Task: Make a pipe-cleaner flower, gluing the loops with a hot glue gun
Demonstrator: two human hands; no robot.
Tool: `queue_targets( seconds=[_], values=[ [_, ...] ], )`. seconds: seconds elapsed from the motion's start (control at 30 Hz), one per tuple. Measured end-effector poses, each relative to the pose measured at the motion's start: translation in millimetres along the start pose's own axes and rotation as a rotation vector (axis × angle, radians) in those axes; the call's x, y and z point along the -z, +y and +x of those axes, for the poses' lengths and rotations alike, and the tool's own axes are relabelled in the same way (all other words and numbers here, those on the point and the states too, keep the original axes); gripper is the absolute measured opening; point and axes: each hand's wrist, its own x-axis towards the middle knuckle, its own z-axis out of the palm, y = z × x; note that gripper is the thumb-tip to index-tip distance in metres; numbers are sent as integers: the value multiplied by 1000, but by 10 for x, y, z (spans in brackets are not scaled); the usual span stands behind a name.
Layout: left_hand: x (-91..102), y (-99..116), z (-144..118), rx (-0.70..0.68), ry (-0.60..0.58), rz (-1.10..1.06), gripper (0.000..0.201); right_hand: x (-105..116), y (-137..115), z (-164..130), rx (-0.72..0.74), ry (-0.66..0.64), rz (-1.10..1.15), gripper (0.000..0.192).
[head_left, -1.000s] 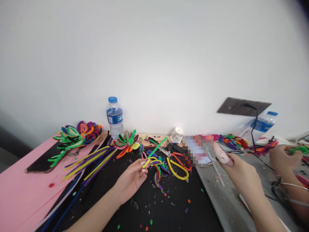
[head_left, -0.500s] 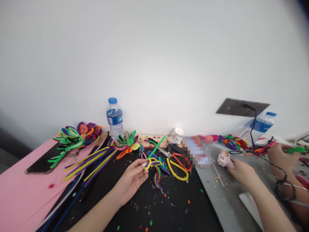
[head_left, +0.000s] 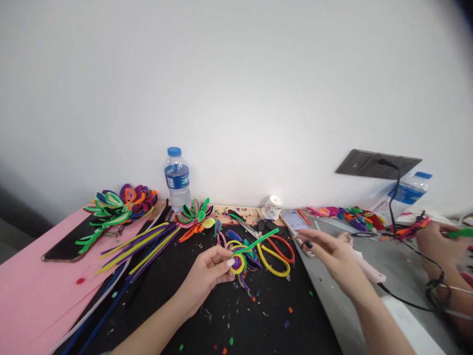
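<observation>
A clear plastic water bottle with a blue cap [head_left: 178, 177] stands far back on the desk [head_left: 258, 315]. The left hand [head_left: 209, 271] pinches a small yellow and purple fuzzy wire coil [head_left: 237, 263]; its green stem points up and right. The right hand [head_left: 332, 254], fingers spread and empty, hovers just right of it.

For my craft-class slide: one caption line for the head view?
Left hand pinches a coiled pipe-cleaner flower over the black mat; right hand reaches toward it, open.
</observation>
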Motion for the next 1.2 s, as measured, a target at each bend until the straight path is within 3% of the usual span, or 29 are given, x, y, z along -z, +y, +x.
queue_targets(
  seconds=[0.1,0.2,0.3,0.7,1.2],
  values=[
    [8,-28,8,-9,-9,68,17,-405,-205,55,29,-172,422,28],
    [18,-43,16,-23,-15,119,19,-662,-236,130,-44,-187,664,25],
    [15,-40,24,-11,-22,155,22,-787,-216,179,-99,-185,770,18],
    [-61,-4,21,81,-111,254,23,-883,-119,147,-163,-248,880,17],
    [4,-81,56,57,-144,281,22,-931,-48,97,-175,-242,943,15]
  ],
)
